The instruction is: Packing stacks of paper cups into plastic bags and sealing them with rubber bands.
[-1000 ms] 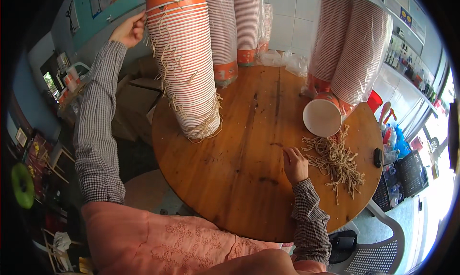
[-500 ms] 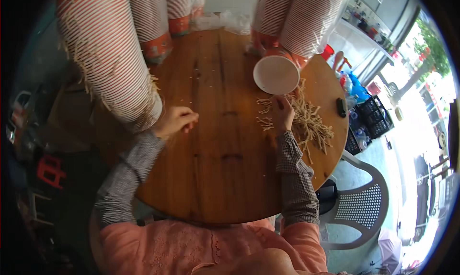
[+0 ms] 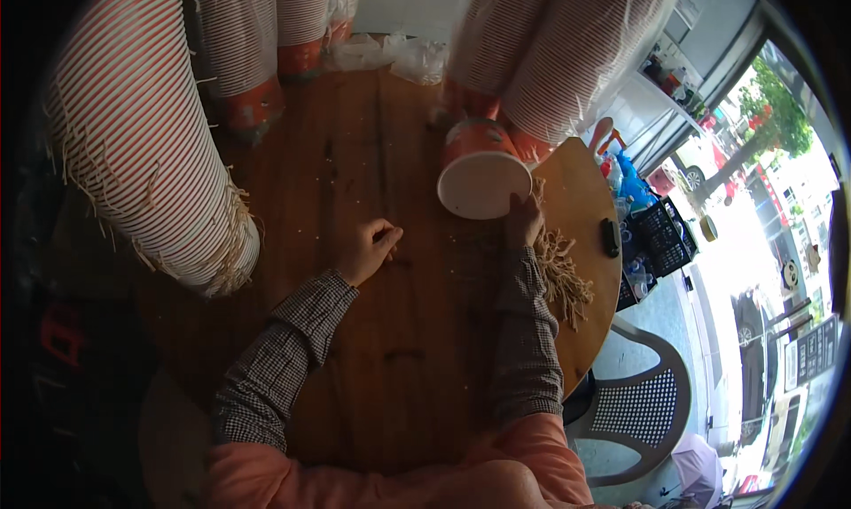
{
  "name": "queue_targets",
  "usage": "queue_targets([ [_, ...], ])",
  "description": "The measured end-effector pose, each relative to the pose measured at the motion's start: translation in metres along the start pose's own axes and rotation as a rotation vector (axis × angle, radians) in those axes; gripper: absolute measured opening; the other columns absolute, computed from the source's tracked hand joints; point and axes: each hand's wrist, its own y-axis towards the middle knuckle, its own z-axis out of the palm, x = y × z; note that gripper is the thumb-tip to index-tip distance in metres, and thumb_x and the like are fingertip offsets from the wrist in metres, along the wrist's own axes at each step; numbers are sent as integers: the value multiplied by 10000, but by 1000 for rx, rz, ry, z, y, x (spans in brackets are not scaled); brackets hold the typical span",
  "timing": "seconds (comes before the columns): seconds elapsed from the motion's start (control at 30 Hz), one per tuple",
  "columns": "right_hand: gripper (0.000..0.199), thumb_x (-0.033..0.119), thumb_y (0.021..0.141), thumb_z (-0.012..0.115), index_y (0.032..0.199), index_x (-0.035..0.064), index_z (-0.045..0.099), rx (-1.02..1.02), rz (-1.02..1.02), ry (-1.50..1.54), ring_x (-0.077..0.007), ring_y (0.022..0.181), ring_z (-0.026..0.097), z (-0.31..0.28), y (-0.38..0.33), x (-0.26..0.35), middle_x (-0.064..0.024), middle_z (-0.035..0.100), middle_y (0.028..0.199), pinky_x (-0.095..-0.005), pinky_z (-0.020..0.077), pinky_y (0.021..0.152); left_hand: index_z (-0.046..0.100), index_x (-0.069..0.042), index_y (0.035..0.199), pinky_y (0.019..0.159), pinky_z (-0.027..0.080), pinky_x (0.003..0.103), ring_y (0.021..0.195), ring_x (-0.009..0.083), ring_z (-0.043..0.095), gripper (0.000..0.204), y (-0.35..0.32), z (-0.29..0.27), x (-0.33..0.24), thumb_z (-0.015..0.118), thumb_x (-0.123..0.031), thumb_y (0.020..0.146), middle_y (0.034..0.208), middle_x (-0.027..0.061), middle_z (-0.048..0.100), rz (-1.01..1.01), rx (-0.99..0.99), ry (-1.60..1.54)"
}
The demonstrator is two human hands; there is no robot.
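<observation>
An orange paper tub point(image 3: 479, 137), its round white face toward me, rests on the wooden table at right of centre. At the lower right of its rim is my right hand point(image 3: 525, 218), with fingers closed on the edge. Over the middle of the table my left hand point(image 3: 370, 250) is curled, thumb against the fingers, and no object shows in it. Tan twisted strands point(image 3: 566, 283) lie in a pile beside my right wrist. On the left leans a long stack of nested tubs point(image 3: 146, 128), with similar strands hanging along its side and gathered round its near end.
More tub stacks in clear plastic point(image 3: 585, 57) stand at the back right, others point(image 3: 235, 48) at the back left. Crumpled clear film point(image 3: 417, 59) lies between them. A small black object point(image 3: 610, 237) sits near the right edge of the round table point(image 3: 355, 394). A grey chair point(image 3: 643, 407) stands beyond.
My left hand has moved away from the end of the leaning stack toward mid-table. My right hand has gone from the strands to the tub's rim. The whole view has shifted.
</observation>
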Motion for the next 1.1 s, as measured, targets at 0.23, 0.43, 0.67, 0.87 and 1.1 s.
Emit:
queue_targets([
  [0.23,244,207,910,588,1078,31,606,263,-26,-11,-203,712,670,21,-37,64,-180,649,793,-342,495,593,511,8,1213,804,505,361,896,260,635,459,25,-8,5,634,-296,891,1001,135,638,521,-393,442],
  [0.43,276,193,922,573,1140,28,608,429,-89,391,-168,822,665,41,-73,92,-150,685,896,-313,512,695,494,4,1246,877,467,388,1021,303,591,436,18,-42,49,578,-193,866,1119,212,596,47,-354,61],
  [0.67,158,134,888,581,953,5,648,286,-29,191,-243,736,653,-10,-62,56,-142,659,835,-324,508,656,511,36,1208,862,468,372,994,282,595,407,-6,-68,15,495,-101,826,1067,194,605,-288,-263,156],
  [0.87,129,113,858,601,936,35,667,321,-382,-5,-268,827,630,-19,-78,76,-95,637,935,-353,508,713,434,48,1271,893,456,356,1000,278,581,489,-29,-69,18,531,-81,810,1100,189,579,280,-523,211],
  [1.1,171,185,868,586,951,66,677,518,-318,-235,-287,894,605,-5,-87,78,-79,609,970,-388,492,755,417,39,1292,910,452,359,1026,286,576,526,-34,-59,8,555,-62,795,1119,188,572,261,-390,146],
])
